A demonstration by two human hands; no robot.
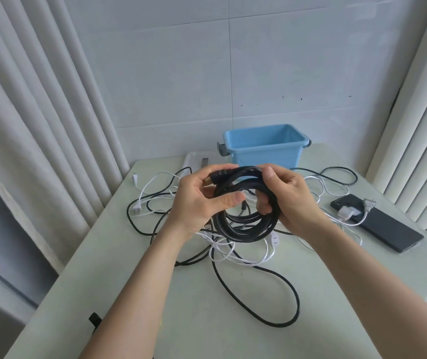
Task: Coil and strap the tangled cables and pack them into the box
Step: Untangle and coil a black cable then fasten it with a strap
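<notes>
The black cable coil (248, 233) hangs above the table (155, 281) in front of the blue box (264, 152). The left hand (197, 200) grips its upper left by the plug and the right hand (291, 200) grips its upper right, fingers hooked through the loop. It looks light but springy, likely to unwind unless every turn is pinched together at one spot. One coil and one box show; the loose white cables (221, 246) and black cables (297, 299) beneath are too tangled to count.

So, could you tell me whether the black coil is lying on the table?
No, the left hand and right hand both grip the black coil, holding it up above the table.
</notes>
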